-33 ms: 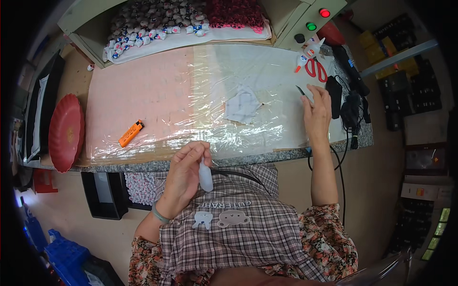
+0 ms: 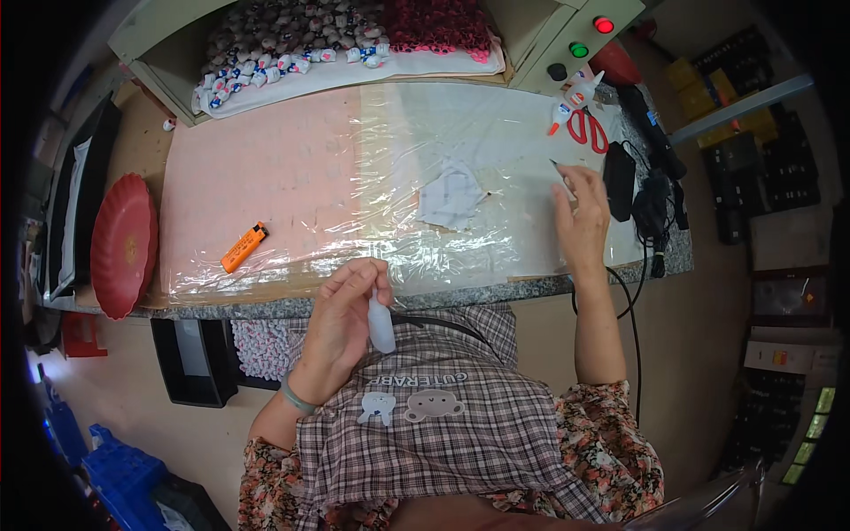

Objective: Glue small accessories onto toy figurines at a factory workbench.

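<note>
My left hand (image 2: 343, 305) is at the table's front edge, fingertips pinched together. From it hangs a pale, whitish elongated piece (image 2: 382, 327) with a rounded lower end; its kind is unclear. My right hand (image 2: 584, 217) is over the right part of the table, thumb and index finger apart. By its fingertips shows the dark point of a slim tool (image 2: 555, 163); the fingers hide the rest. Between the hands, farther back, lies a crumpled white checked cloth (image 2: 450, 195). Beyond my right hand are red-handled scissors (image 2: 588, 131) and small white glue bottles (image 2: 580, 91).
An orange lighter (image 2: 243, 248) lies left on the plastic-covered table (image 2: 266, 159). A red scalloped dish (image 2: 124, 243) stands at the left edge. Black cables (image 2: 651, 208) crowd the right edge. At the back, a shelf box (image 2: 522, 75) holds many small white and dark-red pieces.
My right hand has shifted slightly left and its fingers now cover more of the slim tool. The pale piece in my left hand has risen a touch.
</note>
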`<state>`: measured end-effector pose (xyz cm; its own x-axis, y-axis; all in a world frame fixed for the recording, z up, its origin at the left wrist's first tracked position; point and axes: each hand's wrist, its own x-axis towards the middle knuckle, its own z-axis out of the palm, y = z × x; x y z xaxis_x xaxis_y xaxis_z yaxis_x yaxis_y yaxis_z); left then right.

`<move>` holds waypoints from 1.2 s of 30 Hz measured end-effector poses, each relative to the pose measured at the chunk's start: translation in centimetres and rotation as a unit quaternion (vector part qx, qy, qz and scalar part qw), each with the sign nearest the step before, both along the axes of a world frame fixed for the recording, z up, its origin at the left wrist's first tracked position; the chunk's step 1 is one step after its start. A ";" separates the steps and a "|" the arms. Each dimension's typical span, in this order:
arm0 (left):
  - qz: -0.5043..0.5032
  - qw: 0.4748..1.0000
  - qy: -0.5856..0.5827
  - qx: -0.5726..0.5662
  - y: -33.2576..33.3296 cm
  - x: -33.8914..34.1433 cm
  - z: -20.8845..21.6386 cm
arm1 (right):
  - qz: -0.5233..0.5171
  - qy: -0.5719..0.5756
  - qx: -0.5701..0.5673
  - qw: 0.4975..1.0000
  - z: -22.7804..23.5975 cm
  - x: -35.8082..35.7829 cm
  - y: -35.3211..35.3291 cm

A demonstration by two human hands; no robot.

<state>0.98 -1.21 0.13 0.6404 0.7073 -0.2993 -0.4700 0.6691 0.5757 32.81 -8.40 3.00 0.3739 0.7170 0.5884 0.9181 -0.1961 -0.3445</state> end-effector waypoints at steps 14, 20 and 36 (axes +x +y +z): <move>0.138 0.982 -0.076 0.104 0.7 2.4 3.0 | 0.347 0.681 -0.100 0.637 -1.0 -17.2 0.3; 0.155 0.978 -0.067 0.122 1.7 1.8 3.1 | 0.295 0.615 -0.105 0.724 -1.0 -17.4 -0.1; 0.154 0.570 0.383 0.710 21.9 7.1 4.8 | 0.326 0.706 0.053 0.627 -0.3 -10.5 2.1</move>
